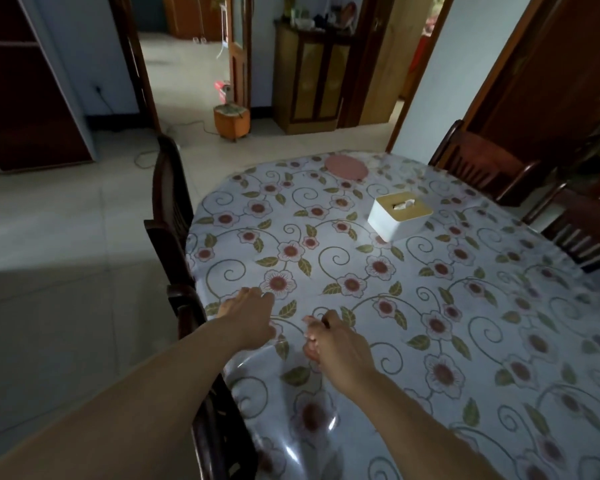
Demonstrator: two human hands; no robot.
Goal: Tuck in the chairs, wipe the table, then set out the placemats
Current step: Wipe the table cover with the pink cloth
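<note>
From my feed I see both bare arms stretched out over the near left part of the table (430,271), which is covered in a glossy floral cloth. The left hand (248,315) hangs palm down with its fingers loosely spread, empty, just inside the table's left edge. The right hand (331,344) sits just beside it, apart from it, with its fingers curled inward; I cannot tell whether it grips anything.

A pink round placemat (346,167) lies at the far edge of the table, well apart from both hands. Between the hands and that placemat, nearer the middle, stands a white tissue box (397,221) with a tan lid and a tissue poking up.

A dark wooden chair (172,202) stands along the left side, its back touching or nearly touching the table's rim, close to my left forearm. Another chair back (219,427) shows under that forearm at the near left edge. Two more chairs (478,164) stand on the right side, the nearer one (582,237) just beside the rim.
</note>
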